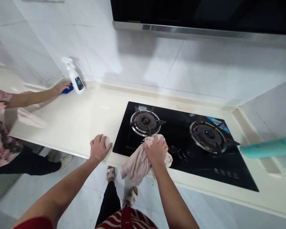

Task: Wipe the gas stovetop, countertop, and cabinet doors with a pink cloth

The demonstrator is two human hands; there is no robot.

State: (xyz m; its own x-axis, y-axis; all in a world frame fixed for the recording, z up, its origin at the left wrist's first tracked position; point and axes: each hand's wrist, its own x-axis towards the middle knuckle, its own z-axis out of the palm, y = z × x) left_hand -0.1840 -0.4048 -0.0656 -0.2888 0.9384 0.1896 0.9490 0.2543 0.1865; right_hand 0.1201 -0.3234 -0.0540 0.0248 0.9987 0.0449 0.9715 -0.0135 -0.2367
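My right hand (pixel 156 150) presses a pale pink cloth (pixel 137 163) onto the front of the black gas stove (pixel 178 127), just below the left burner (pixel 145 122). Part of the cloth hangs over the counter's front edge. The fingers are curled over the cloth, and some of it bunches up past them. My left hand (pixel 99 148) rests on the cream countertop (pixel 90 117) left of the stove, fingers spread and holding nothing. Right of the cloth are the stove's control knobs (pixel 181 153), with the right burner (pixel 207 136) beyond them.
At the left a co-worker's hand (pixel 62 88) holds a blue cloth or sponge (pixel 67 88) beside a white spray bottle (pixel 75 78). A teal cylinder-shaped thing (pixel 268 148) lies at the right. The dark range hood (pixel 200 16) overhangs the stove.
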